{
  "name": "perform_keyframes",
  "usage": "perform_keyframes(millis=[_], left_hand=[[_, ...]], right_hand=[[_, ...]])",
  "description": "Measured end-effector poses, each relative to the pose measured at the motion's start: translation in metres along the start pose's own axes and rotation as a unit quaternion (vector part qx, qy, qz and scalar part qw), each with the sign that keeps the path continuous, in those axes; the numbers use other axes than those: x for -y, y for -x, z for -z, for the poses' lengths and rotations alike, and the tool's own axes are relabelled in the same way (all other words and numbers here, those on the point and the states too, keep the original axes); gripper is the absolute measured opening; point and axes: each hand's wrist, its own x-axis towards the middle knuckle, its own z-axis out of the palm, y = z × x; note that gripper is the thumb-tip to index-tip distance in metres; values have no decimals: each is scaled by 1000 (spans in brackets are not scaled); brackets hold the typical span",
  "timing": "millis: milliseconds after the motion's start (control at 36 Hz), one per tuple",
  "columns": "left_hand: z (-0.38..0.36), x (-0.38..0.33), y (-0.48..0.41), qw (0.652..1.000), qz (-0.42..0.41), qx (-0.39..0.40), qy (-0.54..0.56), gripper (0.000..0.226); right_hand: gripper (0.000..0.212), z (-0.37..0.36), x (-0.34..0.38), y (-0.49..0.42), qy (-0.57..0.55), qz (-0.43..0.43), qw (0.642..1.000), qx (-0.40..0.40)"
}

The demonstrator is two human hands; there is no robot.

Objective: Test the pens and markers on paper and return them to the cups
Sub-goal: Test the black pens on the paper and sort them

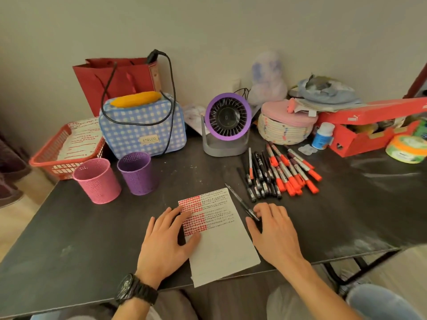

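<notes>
A sheet of paper (pixel 221 245) with red and black test marks lies at the table's near edge. My left hand (pixel 166 239) rests flat on its left side, fingers spread. My right hand (pixel 275 232) lies on the table just right of the paper, its fingertips touching the end of a black pen (pixel 238 199) that lies slanted along the paper's right edge. A pile of black pens (pixel 258 179) and red-capped markers (pixel 293 174) lies behind it. A pink cup (pixel 97 181) and a purple cup (pixel 137 173) stand at the left; I see nothing in them.
On the dark table (pixel 80 239), a checked blue bag (pixel 143 130), a purple desk fan (pixel 227 125), a red basket (pixel 57 153), a woven pink-lidded basket (pixel 286 128) and a red shoebox (pixel 369 130) line the back. A tape roll (pixel 406 148) sits far right.
</notes>
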Motion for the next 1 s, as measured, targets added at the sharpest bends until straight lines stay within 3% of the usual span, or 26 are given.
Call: perform_keyframes(millis=[111,306,417,556,667,778,889,1000], left_hand=[[1,-3,1,1000,-6,-6,-2,78],[0,-2,2,1000,-5,12,-20,75],[-1,-1,2,1000,-1,16,-23,75],[1,-2,3,1000,2,7,4,69],[6,-13,11,995,8,-57,83,66],[5,-43,28,981,-26,-103,162,49],[9,-81,37,951,-39,-63,302,46],[12,-103,40,892,0,-10,451,18]], right_hand=[[31,1,0,0,30,-16,999,20],[23,-1,-2,0,15,-47,998,28],[25,1,-9,-2,-97,-106,989,18],[21,14,-12,2,-253,-172,952,-3],[26,30,-5,15,-399,-216,891,7],[28,40,8,39,-479,-223,847,62],[27,42,29,57,-514,-210,826,98],[29,46,43,64,-515,-194,822,144]])
